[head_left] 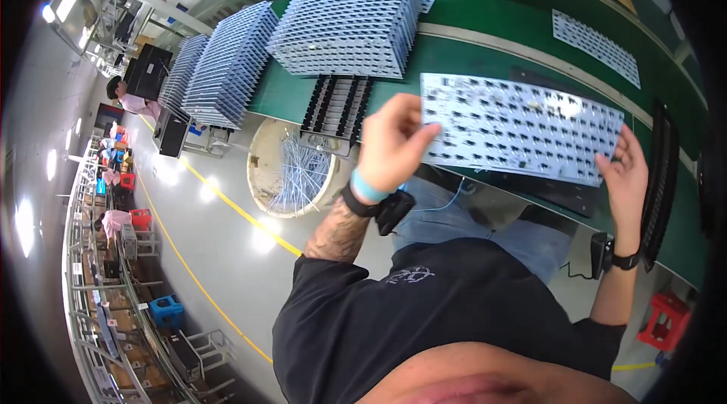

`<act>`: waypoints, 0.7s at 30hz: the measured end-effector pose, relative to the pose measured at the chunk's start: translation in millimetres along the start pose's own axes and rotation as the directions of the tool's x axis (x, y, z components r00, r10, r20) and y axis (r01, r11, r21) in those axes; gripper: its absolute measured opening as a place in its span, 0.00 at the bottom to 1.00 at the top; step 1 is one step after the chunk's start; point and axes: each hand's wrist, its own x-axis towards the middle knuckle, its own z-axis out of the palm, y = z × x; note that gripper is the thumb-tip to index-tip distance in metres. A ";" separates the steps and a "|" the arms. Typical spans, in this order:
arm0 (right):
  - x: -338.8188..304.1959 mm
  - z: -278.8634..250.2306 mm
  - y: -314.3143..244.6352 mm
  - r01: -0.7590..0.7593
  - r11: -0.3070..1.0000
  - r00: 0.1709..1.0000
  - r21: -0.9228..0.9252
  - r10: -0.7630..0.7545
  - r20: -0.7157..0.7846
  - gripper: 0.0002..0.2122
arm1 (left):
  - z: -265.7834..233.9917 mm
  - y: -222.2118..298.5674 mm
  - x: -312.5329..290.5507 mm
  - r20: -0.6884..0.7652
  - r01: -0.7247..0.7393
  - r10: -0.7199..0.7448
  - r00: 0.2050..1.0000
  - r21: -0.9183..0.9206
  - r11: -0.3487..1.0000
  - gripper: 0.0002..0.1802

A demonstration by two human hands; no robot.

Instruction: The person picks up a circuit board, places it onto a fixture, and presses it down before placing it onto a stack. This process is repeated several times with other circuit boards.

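Note:
A white keyboard circuit board [522,131] with rows of small black parts is held between my two hands, slightly tilted above the front edge of the green bench. My left hand [392,139] grips its left end, thumb on the face and fingers behind. At the lower right corner my right hand [625,165] has its fingers closed around the edge. Beneath the board, partly hidden by it, lies a flat black plate [564,196]. Another white circuit board [597,48] rests farther back on the bench.
Tall stacks of white boards [341,21] and more racked boards [231,63] stand at the left. Before them is a black slotted rack [337,109]; a similar rack [660,184] stands right. A round bin [260,196] of thin strips and a red stool [665,321] are on the floor.

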 end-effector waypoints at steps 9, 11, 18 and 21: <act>-33.8 -68.4 66.3 -0.054 0.999 0.965 0.009 0.054 -0.255 0.28 | 93.8 -16.5 19.9 0.190 0.024 -0.026 0.981 0.016 1.000 0.13; -32.4 -67.2 67.4 -0.012 1.000 0.957 0.013 0.016 -0.288 0.28 | 98.2 -16.0 23.4 0.184 0.006 -0.006 0.983 0.001 1.000 0.13; -17.0 -55.8 54.6 0.061 0.998 0.942 0.002 -0.057 -0.331 0.25 | 101.5 -18.9 30.2 0.117 -0.062 0.050 0.992 0.099 0.993 0.13; -14.9 -57.6 63.0 0.096 0.995 0.940 -0.038 -0.103 -0.326 0.24 | 105.2 -20.3 35.3 0.101 -0.102 0.086 0.991 0.167 0.981 0.12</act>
